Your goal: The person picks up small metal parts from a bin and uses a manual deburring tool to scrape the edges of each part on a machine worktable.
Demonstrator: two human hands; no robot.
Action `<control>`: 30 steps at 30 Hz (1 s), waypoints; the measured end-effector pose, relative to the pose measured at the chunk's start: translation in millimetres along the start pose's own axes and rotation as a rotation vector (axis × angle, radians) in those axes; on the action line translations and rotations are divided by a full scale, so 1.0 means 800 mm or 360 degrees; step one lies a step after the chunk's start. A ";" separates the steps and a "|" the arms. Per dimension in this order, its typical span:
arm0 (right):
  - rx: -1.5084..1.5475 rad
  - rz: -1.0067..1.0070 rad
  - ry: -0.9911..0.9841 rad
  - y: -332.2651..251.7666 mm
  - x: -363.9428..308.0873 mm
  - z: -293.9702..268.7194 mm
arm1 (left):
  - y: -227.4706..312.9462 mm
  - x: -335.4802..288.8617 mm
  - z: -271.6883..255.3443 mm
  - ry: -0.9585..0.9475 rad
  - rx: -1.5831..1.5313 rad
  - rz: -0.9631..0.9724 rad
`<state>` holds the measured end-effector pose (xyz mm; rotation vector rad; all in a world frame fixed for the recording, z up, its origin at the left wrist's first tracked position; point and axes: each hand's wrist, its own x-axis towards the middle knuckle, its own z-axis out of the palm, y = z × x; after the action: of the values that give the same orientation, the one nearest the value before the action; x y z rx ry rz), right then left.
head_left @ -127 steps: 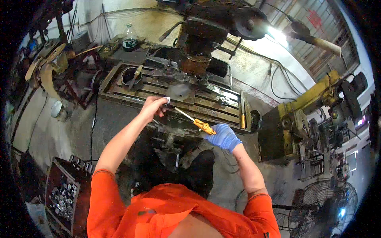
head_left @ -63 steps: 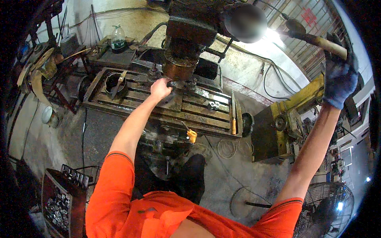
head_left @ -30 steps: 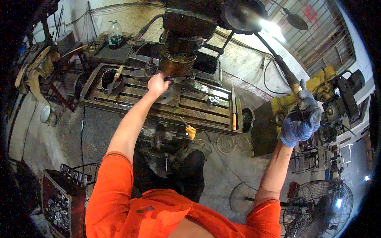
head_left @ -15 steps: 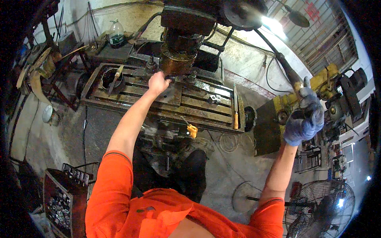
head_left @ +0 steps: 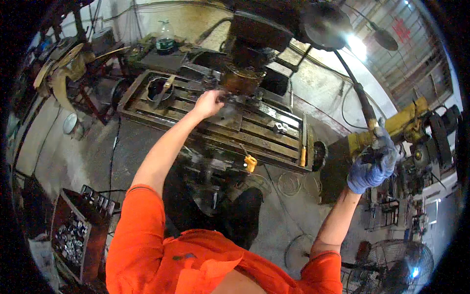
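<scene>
My bare left hand (head_left: 209, 104) is closed just left of and below the oily, brownish spindle head (head_left: 242, 81) of a milling machine. Whatever its fingers hold is too dark and blurred to make out. Under it lies the slotted machine table (head_left: 267, 142). On my right hand (head_left: 373, 164) is a blue-grey knitted glove, dark with dirt. Its fingers wrap around the lower end of a long dark lever (head_left: 362, 100) that slants down from the machine. A black pot (head_left: 160, 93) with a brush (head_left: 166, 88) in it stands at the table's left end.
On the table's right side are a small metal part (head_left: 280, 128) and a yellow-handled file (head_left: 303, 156). A yellow-handled tool (head_left: 250, 162) sits at the front edge. A box of metal parts (head_left: 73, 240) stands lower left, a floor fan (head_left: 396, 269) lower right. Behind is a plastic bottle (head_left: 165, 38).
The whole view has shifted, so the machine appears farther right and lower. My left hand is slightly farther left of the spindle. My right hand still grips the lever, which has swung slightly.
</scene>
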<state>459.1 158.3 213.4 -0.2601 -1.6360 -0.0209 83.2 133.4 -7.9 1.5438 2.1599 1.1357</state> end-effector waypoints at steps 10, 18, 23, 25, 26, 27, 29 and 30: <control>0.0359 0.0116 0.0092 0.014 0.000 -0.004 | -0.064 -0.137 -0.161 0.0660 0.1140 -0.0069; 0.0389 0.0229 0.0093 0.011 0.009 -0.008 | -0.104 -0.129 -0.173 0.0737 0.1201 0.0167; 0.0577 0.0087 0.0032 0.019 0.010 -0.009 | -0.117 -0.132 -0.179 0.1002 0.0116 -0.0172; 0.0334 0.0105 0.0079 0.017 0.001 -0.011 | -0.074 -0.133 -0.159 0.0732 -0.0214 -0.0323; 0.0084 0.0127 0.0130 0.010 -0.012 -0.005 | -0.051 -0.134 -0.146 0.0594 -0.0369 -0.0406; 0.0086 0.0160 0.0159 0.005 -0.011 0.000 | -0.050 -0.128 -0.126 0.0627 -0.0312 -0.0290; 0.0293 0.0263 0.0177 0.000 -0.009 0.002 | -0.044 -0.100 -0.081 0.0653 -0.0259 -0.0157; 0.0524 0.0330 0.0167 0.000 -0.006 0.002 | -0.037 -0.088 -0.065 0.0659 -0.0250 -0.0154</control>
<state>457.5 158.1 208.5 -0.1709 -1.4751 0.3835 60.2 44.0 -10.3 1.2050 2.2920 1.6656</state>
